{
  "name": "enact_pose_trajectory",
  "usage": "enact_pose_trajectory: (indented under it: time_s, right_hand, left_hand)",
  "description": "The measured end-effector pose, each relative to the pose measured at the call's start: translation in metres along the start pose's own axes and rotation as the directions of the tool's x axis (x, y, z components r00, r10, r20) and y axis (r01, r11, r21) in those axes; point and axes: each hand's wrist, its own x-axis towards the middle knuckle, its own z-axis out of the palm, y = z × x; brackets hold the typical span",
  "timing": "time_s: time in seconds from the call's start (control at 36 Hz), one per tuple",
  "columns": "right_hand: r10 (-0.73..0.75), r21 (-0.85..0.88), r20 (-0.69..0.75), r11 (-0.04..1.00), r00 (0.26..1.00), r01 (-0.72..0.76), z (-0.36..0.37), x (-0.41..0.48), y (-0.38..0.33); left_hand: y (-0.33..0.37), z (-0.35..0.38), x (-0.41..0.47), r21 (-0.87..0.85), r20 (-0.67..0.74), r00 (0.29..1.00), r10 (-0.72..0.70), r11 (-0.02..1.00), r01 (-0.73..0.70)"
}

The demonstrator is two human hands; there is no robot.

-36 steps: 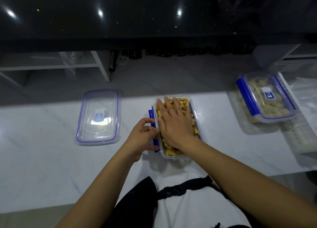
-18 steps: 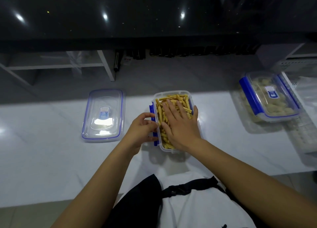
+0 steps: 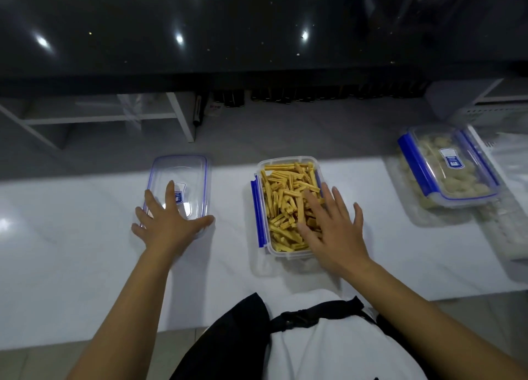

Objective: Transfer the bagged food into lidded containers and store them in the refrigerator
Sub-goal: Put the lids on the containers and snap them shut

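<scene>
The open container [image 3: 286, 160] sits in the middle of the white tabletop [image 3: 85, 254], heaped with yellow food sticks [image 3: 285, 199] and without a cover. Its loose lid [image 3: 183, 171] lies flat to the left of the container, a little apart from it. The left hand [image 3: 168, 226] is spread on the lid's near end, fingers straight and splayed, not yet curled round any edge. The right hand [image 3: 334, 232] lies flat across the container's near right corner, fingers apart, resting on the sticks and the rim. Well off to the right of the container stands a second box [image 3: 448, 165] of pale food, lid already clipped.

I'd say filling is done and lidding is starting. The left hand next needs to grip the lid, lift it across, and the right must clear off the sticks so it can seat and clip.
</scene>
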Motion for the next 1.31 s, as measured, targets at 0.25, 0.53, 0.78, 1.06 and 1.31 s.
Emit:
enact_pose_trajectory:
  time_s: [0.25, 0.53, 0.78, 1.06, 1.31]
  right_hand:
    - [-0.011, 0.133, -0.024, 0.991, 1.0, 0.014, 0.006, -0.004, 0.002]
    - [0.118, 0.829, -0.022, 0.557, 0.993, -0.048, -0.058, -0.014, -0.038]
    - [0.146, 0.992, 0.074, 0.086, 0.986, -0.088, -0.08, -0.012, -0.047]
    - [0.345, 0.826, 0.102, 0.494, 0.933, -0.273, -0.074, 0.015, 0.001]
    - [0.289, 0.48, 0.071, 0.829, 0.955, -0.286, -0.055, 0.018, -0.01]
  left_hand:
    - [0.007, -0.01, -0.001, 0.092, -0.014, 0.997, 0.07, 0.993, -0.068]
    - [0.054, -0.049, -0.083, -0.267, -0.118, 0.94, 0.321, 0.901, -0.341]
    - [0.105, -0.044, -0.136, -0.573, -0.003, 0.824, 0.567, 0.674, -0.466]
    - [0.102, -0.024, -0.096, -0.877, 0.268, 0.882, 0.387, 0.477, 0.057]
    - [0.103, -0.007, -0.1, -0.647, 0.09, 0.872, 0.481, 0.694, -0.316]
